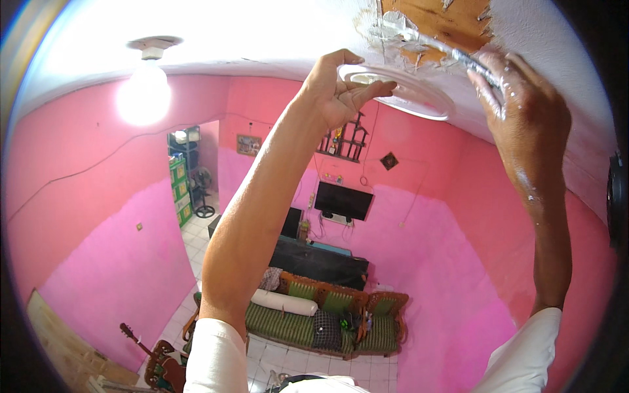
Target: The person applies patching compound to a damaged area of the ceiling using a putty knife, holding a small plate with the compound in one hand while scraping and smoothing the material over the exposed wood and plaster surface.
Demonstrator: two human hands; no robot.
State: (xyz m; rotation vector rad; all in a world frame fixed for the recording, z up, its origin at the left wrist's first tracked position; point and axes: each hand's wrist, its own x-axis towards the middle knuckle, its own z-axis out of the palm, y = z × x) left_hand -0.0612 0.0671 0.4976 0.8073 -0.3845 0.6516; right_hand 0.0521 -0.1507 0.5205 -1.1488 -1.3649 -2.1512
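Observation:
Raised overhead, my left hand [334, 98] grips the near left edge of a round white plastic lid [429, 101], held just below the ceiling. My right hand [532, 118], spotted with white paint, is closed around the handle of a paint-smeared brush [440, 46]. The brush points up and left. Its white-coated head meets the ceiling by the left edge of a bare brown wooden patch [452, 19]. Ragged, peeling white paint [419, 56] borders that patch. The lid's inner surface is only partly visible, so its contents are unclear.
A lit bulb [144, 95] hangs from the ceiling at left. Far below are a green striped sofa [285, 321], a guitar [167, 370] and a wall-mounted television [344, 201]. Pink walls [98, 177] surround the room. A dark round object [616, 200] sits at the right edge.

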